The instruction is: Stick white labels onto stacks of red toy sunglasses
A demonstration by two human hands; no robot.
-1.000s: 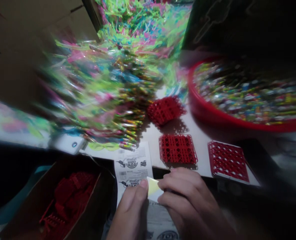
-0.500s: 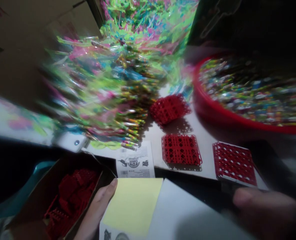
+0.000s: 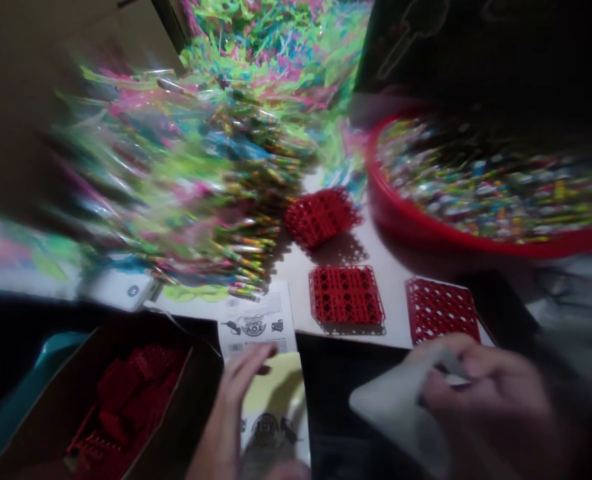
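A printed paper strip (image 3: 259,310) hangs over the table's front edge, with "TOY CANDY" print and a yellow blank section (image 3: 289,380) lower down. My left hand (image 3: 226,420) is beside that yellow section, fingers stretched out and apart, its thumb low in the picture. My right hand (image 3: 496,393) pinches a curled white paper sheet (image 3: 401,400) to the right of the strip. Just behind my right hand lies a flat red lattice piece (image 3: 441,310). Another red lattice piece (image 3: 346,295) is to its left, and a thicker red lattice stack (image 3: 322,217) stands tilted behind.
Bundled colourful wrapped sticks (image 3: 191,180) are heaped at left. A red basin (image 3: 381,193) full of small colourful pieces is at right. A cardboard box (image 3: 196,380) with red plastic parts stands lower left. A white device (image 3: 121,290) with a cable sits on the table (image 3: 296,267).
The white sheet, stretched beside the yellow section before, is now curled in my right hand. My left fingers have come off the yellow section's edge. The view has shifted slightly right.
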